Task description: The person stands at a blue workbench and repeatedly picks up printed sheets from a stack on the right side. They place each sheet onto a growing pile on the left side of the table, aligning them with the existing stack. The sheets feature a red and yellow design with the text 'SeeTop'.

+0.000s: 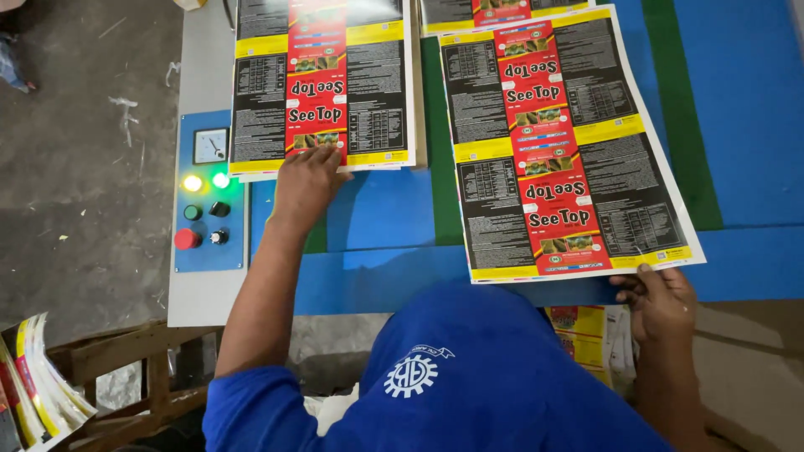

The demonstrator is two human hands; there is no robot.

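1. My left hand [306, 180] lies flat, fingers together, pressing the near edge of the printed sheet stack [322, 84] on the grey table [205, 75].
2. My right hand [662, 301] pinches the near right corner of a loose printed sheet [565, 142]; thumb and fingers clamped on its edge.
3. The loose sheet lies skewed over the blue-green bed [737, 125], its corner overhanging the near edge.
4. Risk: a one-corner grip could buckle or crease the sheet.
5. Risk: if my left hand slips, the stack may fan out of square.
6. The control panel [208, 192] sits just beside my left forearm; an accidental bump looks possible.
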